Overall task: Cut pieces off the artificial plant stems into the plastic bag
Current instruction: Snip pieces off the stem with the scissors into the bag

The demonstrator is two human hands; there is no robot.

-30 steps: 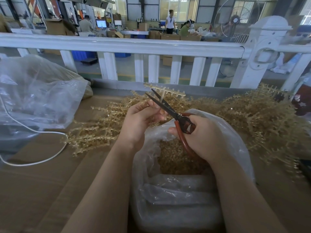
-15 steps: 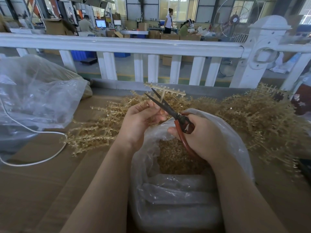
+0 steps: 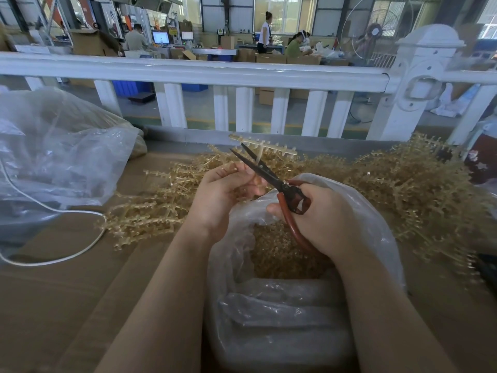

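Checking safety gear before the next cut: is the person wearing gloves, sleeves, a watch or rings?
Nothing worn shows. The left hand and right hand are bare, with no gloves, rings or watch in view. Both forearms are uncovered down to the frame's bottom edge; no sleeve shows.

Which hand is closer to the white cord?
Left. The left hand is nearer the white cord on the left; the right hand, holding scissors, is farther.

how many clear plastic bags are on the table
2: one open bag under the hands, part full of cut pieces, and one crumpled bag at the far left. Others may lie outside the view.
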